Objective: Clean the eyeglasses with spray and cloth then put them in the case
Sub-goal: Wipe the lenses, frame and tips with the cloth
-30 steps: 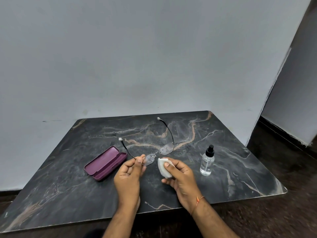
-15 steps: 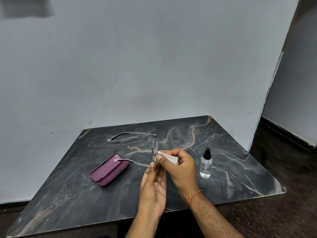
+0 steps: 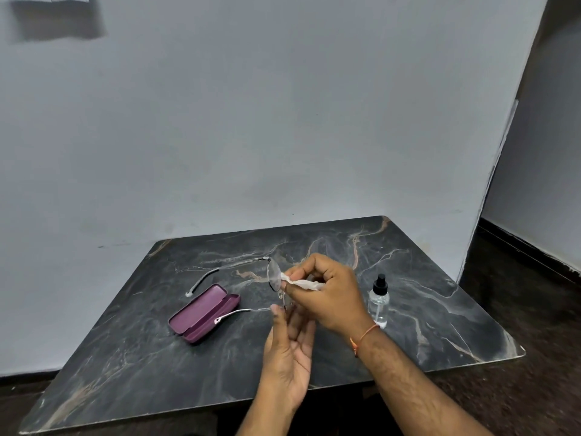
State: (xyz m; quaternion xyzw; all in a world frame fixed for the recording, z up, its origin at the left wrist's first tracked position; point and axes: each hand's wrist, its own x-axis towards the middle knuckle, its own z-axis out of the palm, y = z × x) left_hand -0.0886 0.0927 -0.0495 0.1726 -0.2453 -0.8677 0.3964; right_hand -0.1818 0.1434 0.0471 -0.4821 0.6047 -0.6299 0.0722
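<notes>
Dark marble table (image 3: 125, 357), right hand (image 3: 327, 294) hiding cloth (image 3: 301, 284), eyeglasses (image 3: 274, 275) edge-on

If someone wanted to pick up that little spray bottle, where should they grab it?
Probably around the clear round body of the bottle, coming from its right side, which is bare table. It stands upright, and the right hand crowds its left.

No writing, label, brand or number is showing legibly anywhere. The spray bottle (image 3: 379, 302) is presenting only clear, unmarked sides, and the purple case (image 3: 204, 313) is lying open with plain surfaces.
</notes>
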